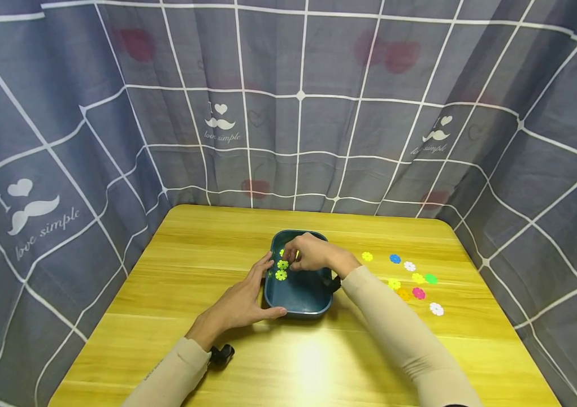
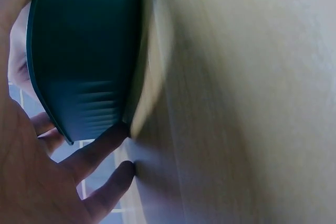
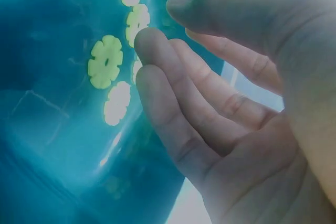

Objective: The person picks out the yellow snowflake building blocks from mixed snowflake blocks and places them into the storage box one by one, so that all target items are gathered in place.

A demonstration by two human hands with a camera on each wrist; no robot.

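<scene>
A dark teal plastic tub [image 1: 298, 297] stands on the table. My left hand [image 1: 242, 299] holds it at its left side, thumb at the near rim, fingers spread along the outer wall. In the left wrist view, one finger touches the tub wall [image 2: 86, 40] near its base. My right hand [image 1: 311, 252] reaches into the tub, over several yellow-green flower-shaped plastic pieces [image 1: 281, 275]. In the right wrist view its fingers are loosely bent beside a flower piece [image 3: 105, 61]. Thumb and fingertips are apart, with nothing visible between them. Part of another piece is hidden behind the fingers.
Right of the tub, loose flower pieces lie scattered: blue [image 1: 395, 259], green [image 1: 430, 279], pink [image 1: 419, 293], white [image 1: 437, 309], orange and yellow. The wooden table [image 1: 207, 237] ends at a grey checked curtain [image 1: 268, 124] behind and at both sides.
</scene>
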